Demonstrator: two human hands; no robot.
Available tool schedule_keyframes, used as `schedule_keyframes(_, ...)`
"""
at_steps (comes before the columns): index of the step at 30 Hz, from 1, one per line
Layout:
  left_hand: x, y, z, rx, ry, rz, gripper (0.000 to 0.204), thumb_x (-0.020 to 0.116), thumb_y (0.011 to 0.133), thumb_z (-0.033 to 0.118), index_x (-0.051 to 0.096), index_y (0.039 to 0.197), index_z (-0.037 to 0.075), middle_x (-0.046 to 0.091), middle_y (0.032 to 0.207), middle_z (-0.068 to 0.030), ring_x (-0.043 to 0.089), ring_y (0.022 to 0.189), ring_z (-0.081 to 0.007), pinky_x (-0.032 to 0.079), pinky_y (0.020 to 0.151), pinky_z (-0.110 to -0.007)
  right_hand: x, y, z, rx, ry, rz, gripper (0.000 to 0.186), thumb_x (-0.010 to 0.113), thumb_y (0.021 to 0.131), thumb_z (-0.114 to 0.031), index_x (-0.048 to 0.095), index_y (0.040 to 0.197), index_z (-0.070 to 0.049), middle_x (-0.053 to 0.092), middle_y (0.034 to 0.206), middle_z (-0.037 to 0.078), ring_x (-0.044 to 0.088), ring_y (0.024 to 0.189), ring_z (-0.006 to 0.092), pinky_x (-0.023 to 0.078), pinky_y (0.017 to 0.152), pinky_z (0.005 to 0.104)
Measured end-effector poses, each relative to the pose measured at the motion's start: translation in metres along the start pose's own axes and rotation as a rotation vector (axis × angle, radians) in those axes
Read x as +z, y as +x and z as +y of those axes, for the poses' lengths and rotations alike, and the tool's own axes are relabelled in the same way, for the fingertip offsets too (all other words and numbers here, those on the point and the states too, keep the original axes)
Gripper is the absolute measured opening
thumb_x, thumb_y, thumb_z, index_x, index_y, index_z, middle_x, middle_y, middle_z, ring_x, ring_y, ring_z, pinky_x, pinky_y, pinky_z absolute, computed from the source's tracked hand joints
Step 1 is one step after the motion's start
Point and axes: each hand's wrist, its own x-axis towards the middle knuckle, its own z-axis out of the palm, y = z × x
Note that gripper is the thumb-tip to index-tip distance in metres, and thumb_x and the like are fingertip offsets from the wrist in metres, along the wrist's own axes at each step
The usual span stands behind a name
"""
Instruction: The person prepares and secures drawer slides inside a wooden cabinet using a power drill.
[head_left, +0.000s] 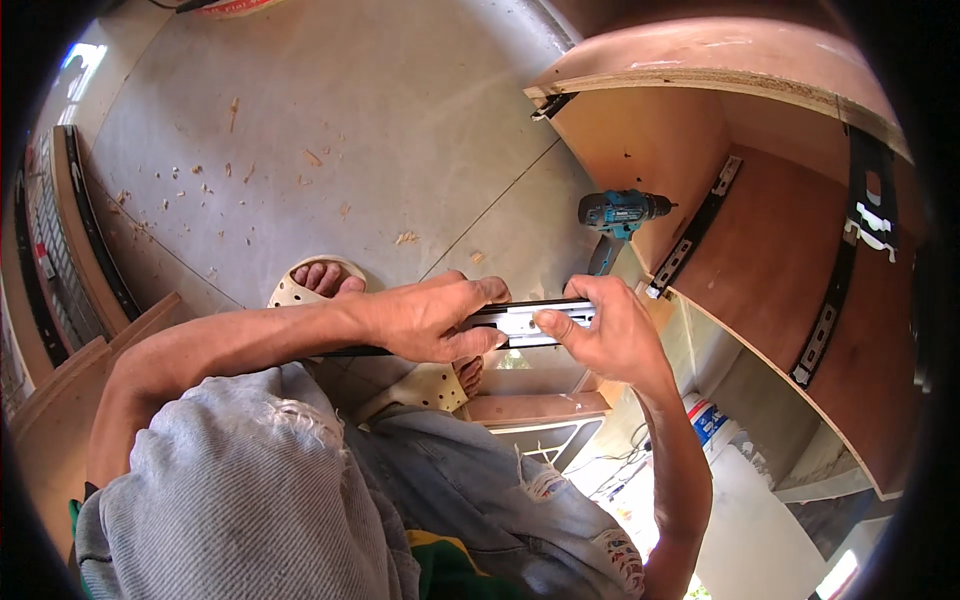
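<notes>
Above our jeans (280,480) we grasp a black-and-silver drawer slide (517,324) between both hands: the left hand (430,318) grips its left stretch, the right hand (618,335) pinches its right end. Its long axis runs crosswise, left to right. Beyond, nearer our right hand, we see a drill (618,210), then a wooden cabinet (765,235) bearing dark rails (695,228).

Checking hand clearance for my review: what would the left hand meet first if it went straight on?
Probably the right hand, farther along the slide rail that the left hand also holds; depth is hard to judge.
</notes>
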Motion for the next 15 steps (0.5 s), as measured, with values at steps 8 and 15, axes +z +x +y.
schedule_keyframes(8, 0.005, 0.006, -0.014, 0.087, 0.022, 0.054, 0.032, 0.058, 0.095, 0.019, 0.047, 0.118, 0.0, 0.064, 0.068, -0.0182, 0.065, 0.064, -0.0361, 0.048, 0.061, -0.045, 0.008, 0.007, 0.023, -0.028, 0.136, -0.05, 0.062, 0.071, 0.084, -0.058, 0.064, 0.082, 0.004, 0.058, 0.067, 0.02, 0.06, 0.071, 0.0324, 0.046, 0.066, 0.044)
schedule_keyframes(15, 0.006, 0.006, -0.013, 0.027, -0.008, 0.003, 0.032, 0.058, 0.094, 0.016, 0.046, 0.119, 0.002, 0.065, 0.07, -0.0174, 0.065, 0.066, -0.0356, 0.049, 0.062, -0.045, 0.022, 0.006, 0.046, -0.081, 0.117, -0.012, 0.061, 0.07, 0.086, -0.057, 0.065, 0.09, 0.004, 0.061, 0.073, 0.019, 0.061, 0.084, 0.0304, 0.046, 0.074, 0.0428)
